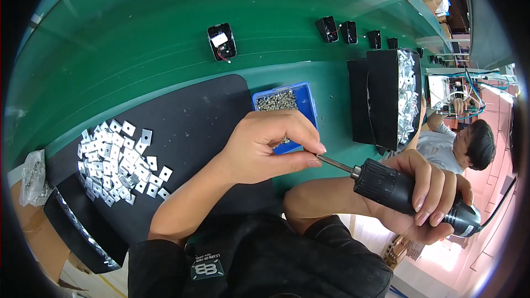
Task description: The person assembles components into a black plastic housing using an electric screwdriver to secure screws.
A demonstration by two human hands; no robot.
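Plates [113, 165], small, metal and holed, lie heaped at left on a black mat [204, 127]. My left hand [251, 149] is nearest the tip of the driver bit [338, 166], its thumb and index finger pinching there; they hide the tip, so I cannot tell whether a screw sits between them. This hand also covers part of the blue tray [313, 105] of screws [280, 101]. Just right of those fingers, the electric screwdriver [383, 186] slants, its long axis running down to the right, my right hand [425, 190] wrapped round its body. Its cable [499, 204] vanishes into the dark rim.
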